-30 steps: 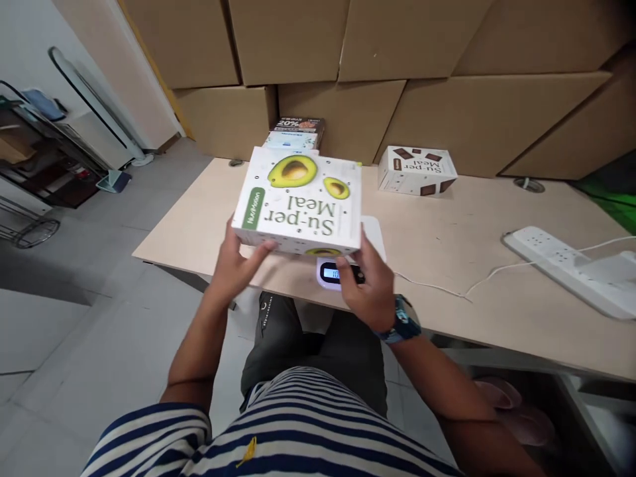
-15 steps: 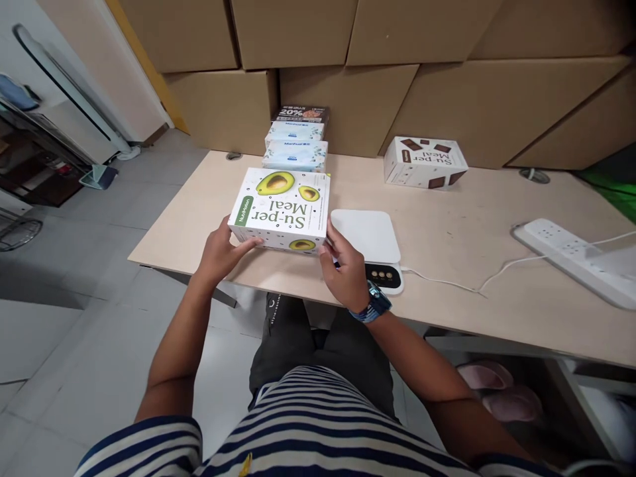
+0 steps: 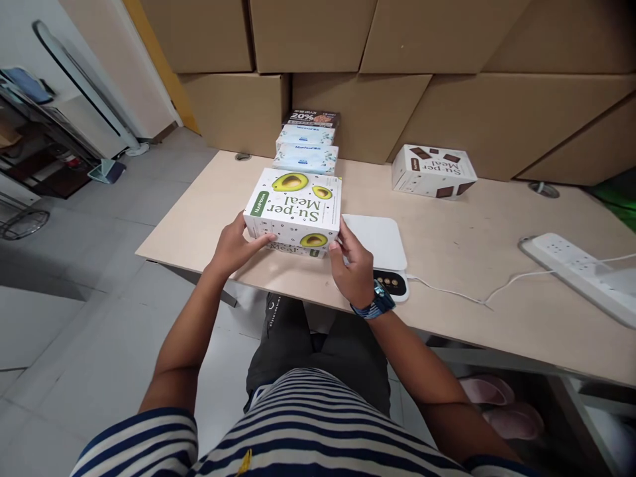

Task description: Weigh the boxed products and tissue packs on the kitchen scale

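Note:
A white carton (image 3: 293, 205) with avocado pictures and green "Su-per Meal" lettering is held between both my hands over the table. My left hand (image 3: 232, 246) grips its left end, the thumb along the near side. At the opposite end, my right hand (image 3: 352, 262) presses with the thumb at the near corner. More lettering shows low on the near side, partly hidden, and whether the carton touches the table I cannot tell. Just right of it lies a white kitchen scale (image 3: 377, 242), its display hidden behind my right hand and wrist.
Two tissue packs (image 3: 305, 158) and a dark box (image 3: 312, 118) stand in line behind the carton. A chocolate-pictured carton (image 3: 433, 171) sits at the back right. A white power strip (image 3: 571, 265) lies on the right, its cable running to the scale. Cardboard boxes (image 3: 328, 36) wall the table's back.
Both hands have carried the avocado carton leftward and down, away from over the scale. The scale's plate has come into view. During the last half second the carton has barely moved.

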`<state>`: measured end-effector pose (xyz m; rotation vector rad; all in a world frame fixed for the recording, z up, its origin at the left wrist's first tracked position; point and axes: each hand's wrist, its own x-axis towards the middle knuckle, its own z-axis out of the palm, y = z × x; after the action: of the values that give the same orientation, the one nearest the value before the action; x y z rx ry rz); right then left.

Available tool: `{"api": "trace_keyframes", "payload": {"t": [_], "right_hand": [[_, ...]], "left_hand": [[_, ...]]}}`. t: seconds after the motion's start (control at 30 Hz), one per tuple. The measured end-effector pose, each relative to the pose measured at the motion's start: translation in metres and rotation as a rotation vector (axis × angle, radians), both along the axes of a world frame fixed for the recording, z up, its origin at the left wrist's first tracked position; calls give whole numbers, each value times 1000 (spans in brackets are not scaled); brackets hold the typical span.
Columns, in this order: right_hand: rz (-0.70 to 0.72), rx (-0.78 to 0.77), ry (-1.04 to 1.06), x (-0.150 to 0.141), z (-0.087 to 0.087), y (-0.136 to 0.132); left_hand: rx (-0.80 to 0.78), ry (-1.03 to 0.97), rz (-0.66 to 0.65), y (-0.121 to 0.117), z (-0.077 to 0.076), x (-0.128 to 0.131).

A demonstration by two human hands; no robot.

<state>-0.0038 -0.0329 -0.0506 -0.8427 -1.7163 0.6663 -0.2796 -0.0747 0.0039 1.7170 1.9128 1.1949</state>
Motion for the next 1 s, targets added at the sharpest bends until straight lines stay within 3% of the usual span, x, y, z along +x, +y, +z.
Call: {"api": "trace_keyframes", "payload": {"t": [0.1,0.23,0.37,0.5,0.7,0.87,1.0], "right_hand": [[-53,11,89,11,12,-6],[-142,102,195,19,35,-9],[-155,270,199,19,50,3],[-138,445,275,22,51,15],[-87,407,297,21,47,5],[21,258,272,30,14,-13],[124,143,135,44,-14,-23]], "left_hand": [[116,21,-86,1,20,13],[261,110,-237,11,65,25],[332,168,-253,27,90,29],[405,120,-298,39,85,27],[387,59,-317,40,72,17],[292,27,-332,24,58,11],[182,-31,-267,5,27,7]]}}
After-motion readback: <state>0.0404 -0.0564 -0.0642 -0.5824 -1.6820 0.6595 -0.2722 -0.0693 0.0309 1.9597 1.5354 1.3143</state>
